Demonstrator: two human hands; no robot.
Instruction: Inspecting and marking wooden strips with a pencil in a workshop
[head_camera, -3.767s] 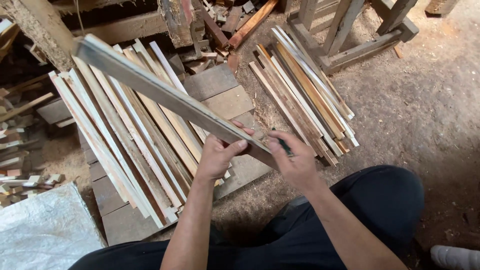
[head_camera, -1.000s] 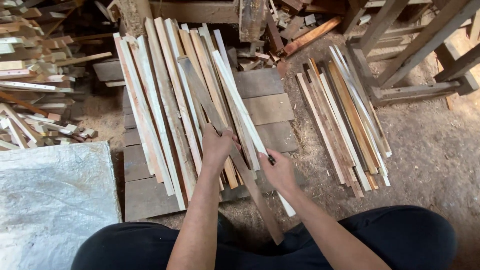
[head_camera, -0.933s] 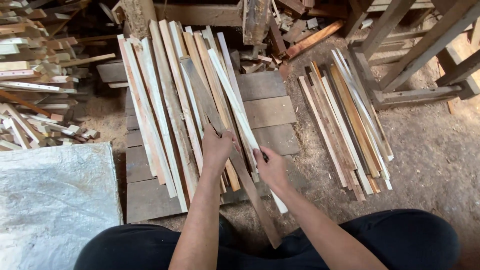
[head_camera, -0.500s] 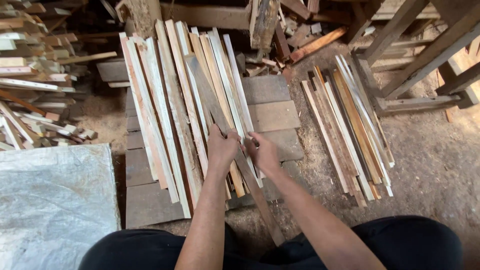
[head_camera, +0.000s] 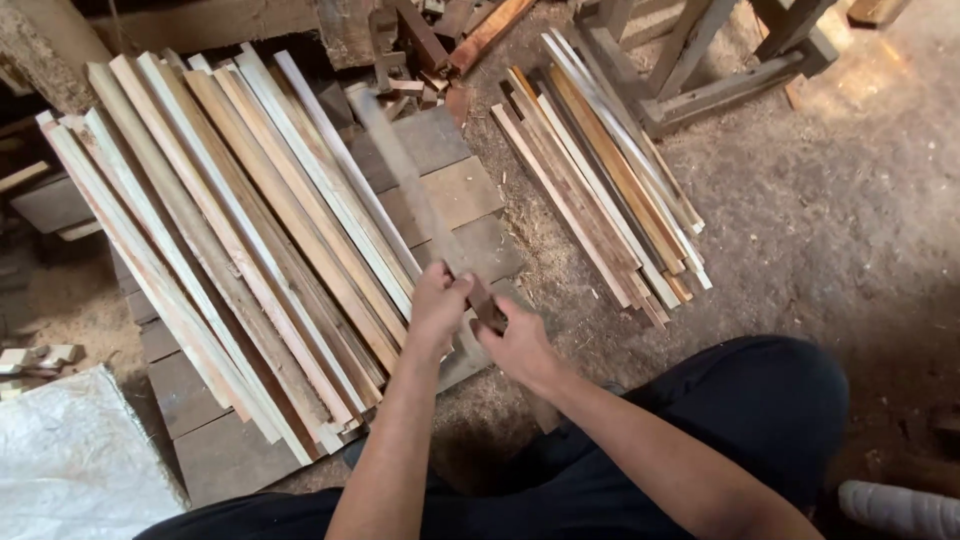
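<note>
Both hands on one long wooden strip (head_camera: 415, 200), grey-brown, blurred w/ motion. Left hand (head_camera: 437, 305) has fingers wrapped shut round the strip near its lower end; right hand (head_camera: 518, 342) just below it, fingers also curled closed on the same strip, the 2 hands nearly touching. Strip runs from the hands up & left toward top of frame, lifted above the boards below (far end too smeared to tell exactly where it stops).

To the left: big pile of strips (head_camera: 220, 240), pale & tan wood, lying side by side at a slant, ends fanned toward bottom left. They rest on flat dark boards (head_camera: 455, 190) laid on the floor, which show bare between the pile and the hands.

To the right: smaller pile of strips (head_camera: 600, 180), mixed brown, orange & light wood, parallel, well apart from the big pile, lying straight on the dirt floor (head_camera: 820, 230), which is dusted w/ sawdust.

Top right: wooden frame (head_camera: 700, 70) w/ legs & a cross rail, just beyond the small pile. Top centre: scrap offcuts (head_camera: 440, 40) in a heap. Bottom left corner: white plastic sheet (head_camera: 70, 470), crumpled. Person's knee in dark trousers (head_camera: 760, 410) at bottom right, a white shoe tip (head_camera: 895, 505) at the edge.
</note>
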